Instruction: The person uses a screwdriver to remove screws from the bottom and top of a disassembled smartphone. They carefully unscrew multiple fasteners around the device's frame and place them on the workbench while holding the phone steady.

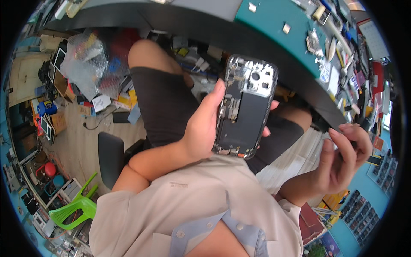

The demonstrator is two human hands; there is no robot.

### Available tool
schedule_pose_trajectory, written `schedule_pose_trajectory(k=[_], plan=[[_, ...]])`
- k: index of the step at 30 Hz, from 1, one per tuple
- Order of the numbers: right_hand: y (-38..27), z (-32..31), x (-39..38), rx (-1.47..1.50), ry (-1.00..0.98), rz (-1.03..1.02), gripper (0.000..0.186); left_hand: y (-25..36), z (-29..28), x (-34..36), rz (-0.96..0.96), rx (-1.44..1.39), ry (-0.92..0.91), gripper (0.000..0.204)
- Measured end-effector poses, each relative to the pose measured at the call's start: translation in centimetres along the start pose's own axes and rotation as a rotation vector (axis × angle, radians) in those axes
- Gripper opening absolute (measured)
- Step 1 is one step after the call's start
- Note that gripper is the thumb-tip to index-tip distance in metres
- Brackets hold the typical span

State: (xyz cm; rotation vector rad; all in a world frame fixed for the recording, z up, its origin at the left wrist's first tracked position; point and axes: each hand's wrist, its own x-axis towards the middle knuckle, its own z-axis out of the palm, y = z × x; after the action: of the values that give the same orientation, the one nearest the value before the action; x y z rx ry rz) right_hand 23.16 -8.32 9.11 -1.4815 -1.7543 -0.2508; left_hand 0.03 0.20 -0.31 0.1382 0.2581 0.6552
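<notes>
My left hand (201,124) holds a phone (250,115) upright over my lap, thumb along its left edge and fingertips showing at its right. The phone's back cover is off, exposing a silver camera plate near the top, a long black battery and small metal parts down the left side and along the bottom. To the right of it, apart from the phone, my right hand (340,156) is raised with its fingers loosely bent and separated; I make out nothing held in it.
A curved workbench with a green mat (267,25) and scattered tools arches ahead. Below it lie bubble wrap (92,64) and clutter on the floor. A green plastic chair (70,212) and a black armrest (109,158) are at my left; racks of small parts (359,212) stand at the right.
</notes>
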Motion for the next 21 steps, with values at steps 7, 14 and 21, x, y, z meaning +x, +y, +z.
schedule_pose_trajectory(k=[7, 14, 21], plan=[[1.0, 2.3, 4.6, -0.129, -0.132, -0.001, 0.028, 0.9, -0.6, -0.4, -0.029, 0.227, 0.080, 0.072], [4.3, 6.2, 10.6, -0.095, -0.197, -0.236, 0.027, 1.7, -1.4, -0.6, -0.050, 0.302, 0.067, 0.060], [4.8, 8.2, 13.3, -0.153, -0.295, -0.282, 0.022, 2.5, -0.8, -0.8, -0.069, 0.245, 0.016, 0.072]])
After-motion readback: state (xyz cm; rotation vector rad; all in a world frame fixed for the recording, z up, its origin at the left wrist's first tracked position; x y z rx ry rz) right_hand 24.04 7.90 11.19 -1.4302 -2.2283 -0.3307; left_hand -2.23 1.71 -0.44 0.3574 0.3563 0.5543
